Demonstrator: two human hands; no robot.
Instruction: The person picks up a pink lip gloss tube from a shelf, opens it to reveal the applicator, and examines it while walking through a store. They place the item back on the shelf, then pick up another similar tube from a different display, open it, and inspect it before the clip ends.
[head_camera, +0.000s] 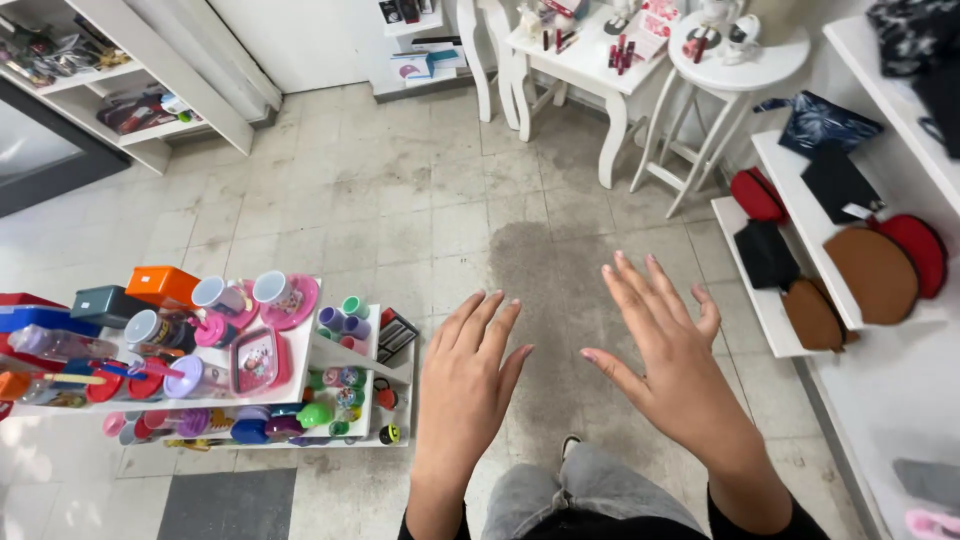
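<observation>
Low white shelf (300, 365) crowded with colourful cups, left; white desk (585, 60) behind; purses on right shelves (770, 310); tiled floor (400, 200).

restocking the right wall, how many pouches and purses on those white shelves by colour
red pouches: 2
brown round purses: 2
black pouches: 2
dark blue patterned pouch: 1
total: 7, counting only the clearly visible ones

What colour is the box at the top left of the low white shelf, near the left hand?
The box is orange, seen clearly in the head view.
</observation>
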